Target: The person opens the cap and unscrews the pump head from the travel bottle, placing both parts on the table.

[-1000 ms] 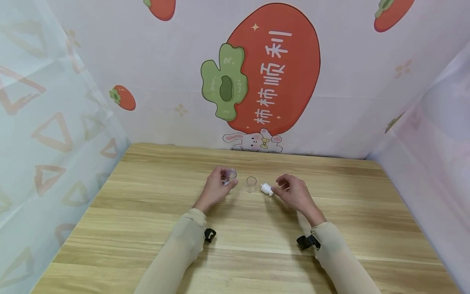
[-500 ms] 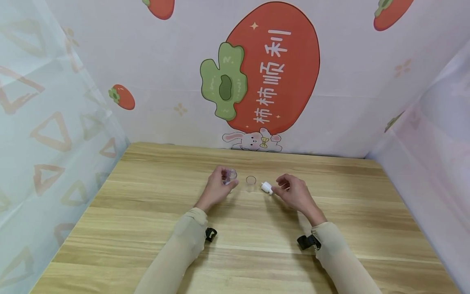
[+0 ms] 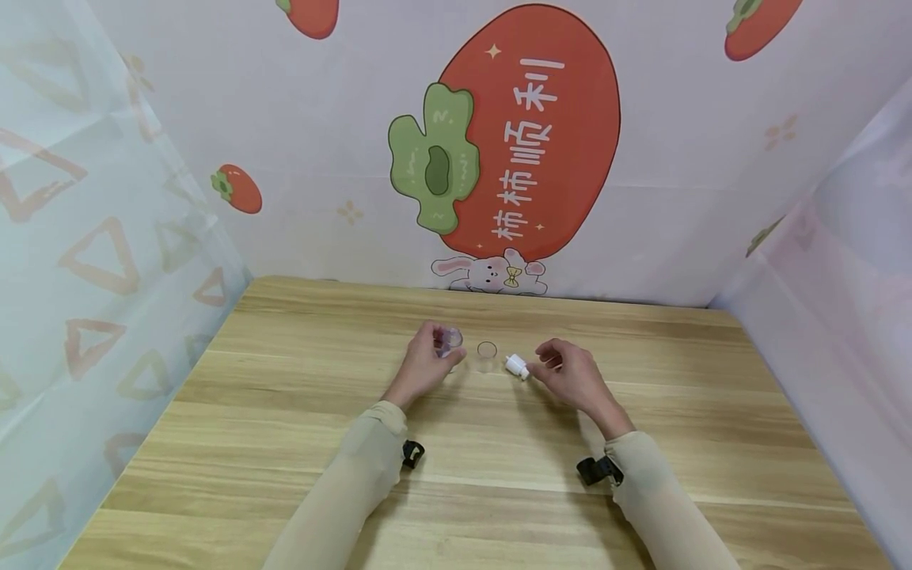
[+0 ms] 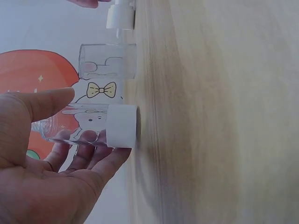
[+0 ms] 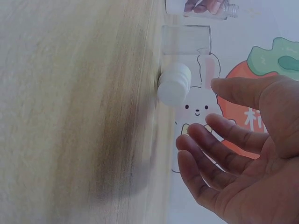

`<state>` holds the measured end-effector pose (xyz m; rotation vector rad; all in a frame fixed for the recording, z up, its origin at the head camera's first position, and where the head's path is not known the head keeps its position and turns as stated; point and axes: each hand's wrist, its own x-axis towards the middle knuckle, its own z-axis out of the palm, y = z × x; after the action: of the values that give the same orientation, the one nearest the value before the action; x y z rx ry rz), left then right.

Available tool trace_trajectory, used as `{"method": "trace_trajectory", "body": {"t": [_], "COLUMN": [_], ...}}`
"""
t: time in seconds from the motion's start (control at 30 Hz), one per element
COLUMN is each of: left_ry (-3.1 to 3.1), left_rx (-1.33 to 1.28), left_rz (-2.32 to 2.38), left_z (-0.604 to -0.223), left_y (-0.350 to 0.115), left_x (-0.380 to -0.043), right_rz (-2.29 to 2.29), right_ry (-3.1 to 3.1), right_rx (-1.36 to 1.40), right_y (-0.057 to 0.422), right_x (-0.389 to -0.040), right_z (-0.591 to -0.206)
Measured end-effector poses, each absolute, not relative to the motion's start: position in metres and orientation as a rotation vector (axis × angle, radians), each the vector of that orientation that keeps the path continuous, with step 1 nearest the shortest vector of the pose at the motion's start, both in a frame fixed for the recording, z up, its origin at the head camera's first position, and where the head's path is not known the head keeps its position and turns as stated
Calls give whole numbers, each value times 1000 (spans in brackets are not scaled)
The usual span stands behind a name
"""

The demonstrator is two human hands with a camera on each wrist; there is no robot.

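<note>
A clear bottle with a white base and a threaded neck stands upright at the table's far middle. My left hand curls its fingers round the bottle's far side, its thumb at the near side; the fingers show through the clear wall. Right of the bottle stands a clear cylindrical cap, its rim facing up. Further right is a small white pump head with a short spout, resting on the table. My right hand hovers beside it, fingers loosely bent and holding nothing, thumb tip close to the pump head.
The wood-grain table ends at a back wall sheet printed with a persimmon and a rabbit. Patterned sheets hang along the left and right sides. Black straps with small cameras sit on both wrists.
My left hand has shifted slightly to the right, and the bottle sits slightly further right with it. My right hand, the clear cap and the pump head stay about where they were.
</note>
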<state>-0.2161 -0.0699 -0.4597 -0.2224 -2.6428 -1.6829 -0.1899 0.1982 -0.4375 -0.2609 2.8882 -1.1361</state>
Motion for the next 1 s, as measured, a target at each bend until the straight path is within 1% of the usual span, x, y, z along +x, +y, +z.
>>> {"method": "trace_trajectory", "body": {"t": [0.27,1.0], "left_ry": [-2620,-2625], "left_rx": [-229,-275], "left_rz": [-1727,-1669], "left_z": [-461,-461], "left_y": [-69,-72], "left_x": [-214,-214], "right_rz": [-1146,-1170], "right_ry": [2881,2871], "right_rx": [-258,-262], "right_y": [199,201], "right_x": [-189,-188], "right_z": [-438,-441]}}
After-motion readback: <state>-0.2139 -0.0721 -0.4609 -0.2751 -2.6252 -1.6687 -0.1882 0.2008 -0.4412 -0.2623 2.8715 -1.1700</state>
